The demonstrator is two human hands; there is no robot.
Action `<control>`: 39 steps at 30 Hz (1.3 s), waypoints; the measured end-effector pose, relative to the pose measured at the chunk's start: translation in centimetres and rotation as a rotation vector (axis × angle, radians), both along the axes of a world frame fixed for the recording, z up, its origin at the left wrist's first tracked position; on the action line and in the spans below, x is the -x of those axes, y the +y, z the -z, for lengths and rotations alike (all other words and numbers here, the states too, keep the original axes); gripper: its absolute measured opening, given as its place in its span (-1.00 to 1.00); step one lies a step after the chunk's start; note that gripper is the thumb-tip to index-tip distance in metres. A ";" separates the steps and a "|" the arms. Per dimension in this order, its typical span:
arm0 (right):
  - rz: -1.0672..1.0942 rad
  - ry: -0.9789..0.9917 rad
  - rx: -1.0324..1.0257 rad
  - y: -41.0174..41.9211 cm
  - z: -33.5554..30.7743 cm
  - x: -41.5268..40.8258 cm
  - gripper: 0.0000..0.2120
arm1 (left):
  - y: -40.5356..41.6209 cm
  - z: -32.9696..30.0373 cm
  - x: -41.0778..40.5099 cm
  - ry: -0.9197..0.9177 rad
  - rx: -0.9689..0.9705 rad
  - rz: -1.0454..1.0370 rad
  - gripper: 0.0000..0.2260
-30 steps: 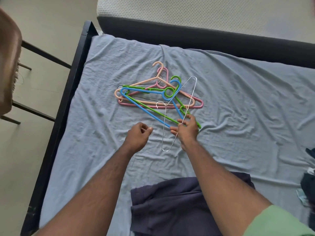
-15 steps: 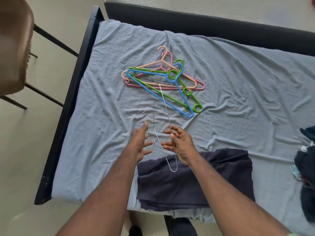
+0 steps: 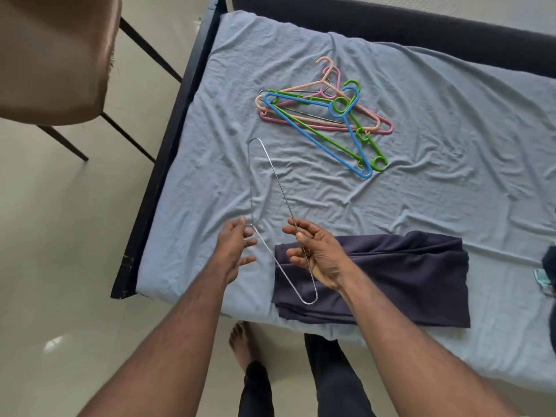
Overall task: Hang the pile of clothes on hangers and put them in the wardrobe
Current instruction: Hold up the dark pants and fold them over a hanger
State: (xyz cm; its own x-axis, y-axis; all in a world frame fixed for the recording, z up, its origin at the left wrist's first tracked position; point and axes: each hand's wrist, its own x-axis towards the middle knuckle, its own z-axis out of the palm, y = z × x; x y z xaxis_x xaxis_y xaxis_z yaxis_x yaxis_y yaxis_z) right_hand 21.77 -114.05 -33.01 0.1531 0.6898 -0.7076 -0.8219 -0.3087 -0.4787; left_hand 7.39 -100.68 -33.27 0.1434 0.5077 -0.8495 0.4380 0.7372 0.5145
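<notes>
A: Right hand?
B: Curled round the thin silver wire hanger, grip closed on one long side of it, thumb on top. Hanger is up off the bed, tilted, one narrow end pointing away toward the bed's left edge, the other looping near the right wrist.
A: Left hand?
B: Fingers spread and loose, fingertips at the hanger's other side near its bend (touching or just beside, cannot tell). Not wrapped round anything.
A: Clothes?
B: Folded dark navy fabric garment lies flat on the pale blue wrinkled bedsheet, at the near edge, just under the right hand.
A: Other hangers?
B: Heap of coloured plastic hangers, blue, green, peach, pink, farther back on the sheet, well apart from the hands.
A: Else?
B: Black bed frame along the left, brown chair beside it on the floor.
</notes>
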 end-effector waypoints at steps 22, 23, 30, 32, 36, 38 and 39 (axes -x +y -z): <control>-0.599 -1.334 0.543 -7.9 4.6 7.5 -0.68 | -1.7 -0.1 7.7 0.286 -0.404 0.574 -0.71; -0.722 -1.423 0.515 -8.4 4.8 7.1 -0.56 | -1.8 0.1 7.6 0.283 -0.399 0.584 -0.71; -1.553 -1.534 0.510 -12.3 7.2 6.3 0.44 | -2.8 2.0 7.9 0.239 -0.335 0.546 -0.70; -1.525 -1.600 0.524 -12.7 8.1 6.5 0.45 | -2.9 2.5 8.0 0.232 -0.313 0.547 -0.70; -1.416 -1.664 0.525 -12.5 10.1 6.4 0.37 | -3.3 3.5 7.9 0.221 -0.291 0.565 -0.69; -1.378 -1.647 0.472 -12.7 10.7 6.1 0.26 | -3.8 4.1 8.0 0.213 -0.267 0.573 -0.69; -1.350 -1.639 0.455 -12.8 10.8 6.0 0.21 | -4.1 4.4 8.1 0.210 -0.260 0.580 -0.70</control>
State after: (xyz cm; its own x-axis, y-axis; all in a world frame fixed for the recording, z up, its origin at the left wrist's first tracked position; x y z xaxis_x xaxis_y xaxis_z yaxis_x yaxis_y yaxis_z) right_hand 15.76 -126.86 -43.85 0.3260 0.7391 -0.5895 0.8857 -0.4569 -0.0829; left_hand -0.70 -104.75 -37.63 0.2999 0.5899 -0.7497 0.8362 0.2156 0.5042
